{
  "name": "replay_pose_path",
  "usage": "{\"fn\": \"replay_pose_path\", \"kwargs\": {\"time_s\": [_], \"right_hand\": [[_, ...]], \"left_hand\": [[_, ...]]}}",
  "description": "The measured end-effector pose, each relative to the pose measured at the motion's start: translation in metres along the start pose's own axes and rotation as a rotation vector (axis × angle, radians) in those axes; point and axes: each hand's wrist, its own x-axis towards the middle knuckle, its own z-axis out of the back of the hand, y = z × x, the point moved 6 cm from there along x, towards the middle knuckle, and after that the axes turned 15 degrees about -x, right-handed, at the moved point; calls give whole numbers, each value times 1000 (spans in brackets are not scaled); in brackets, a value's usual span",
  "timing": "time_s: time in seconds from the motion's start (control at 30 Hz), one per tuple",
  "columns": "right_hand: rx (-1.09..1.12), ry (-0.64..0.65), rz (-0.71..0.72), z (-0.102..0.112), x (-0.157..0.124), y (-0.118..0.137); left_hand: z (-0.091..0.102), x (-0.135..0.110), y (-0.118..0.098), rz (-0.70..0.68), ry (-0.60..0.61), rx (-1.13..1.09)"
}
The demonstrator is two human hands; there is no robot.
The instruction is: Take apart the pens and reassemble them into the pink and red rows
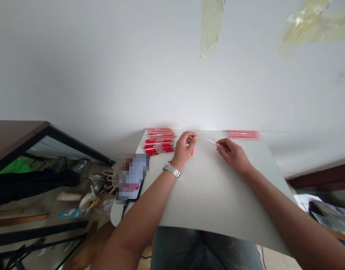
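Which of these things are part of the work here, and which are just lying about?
Part of the work: left hand holding a pink pen barrel; right hand holding a slim pen; rows of red pens; pink pens.

Lying about: wristwatch; cup; shoes.
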Motion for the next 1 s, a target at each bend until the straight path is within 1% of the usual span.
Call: {"fn": "replay_pose_path", "kwargs": {"time_s": [0.1,0.17,0.27,0.57,0.73,1.0], "right_hand": [[-13,-13,4,0,0,-1],[-17,-23,12,1,1,-1],[-10,-31,20,1,1,-2],[-21,-30,19,1,1,-1],[-26,-34,20,3,0,1],[-16,-22,12,0,1,-3]], "left_hand": [[0,-1,4,67,-18,-67],[0,-2,4,83,-36,-116],[0,-2,3,80,-56,-158],[0,-2,4,69,-53,-211],[1,-2,4,88,-60,-187],[2,-4,2,67,-63,-148]]}}
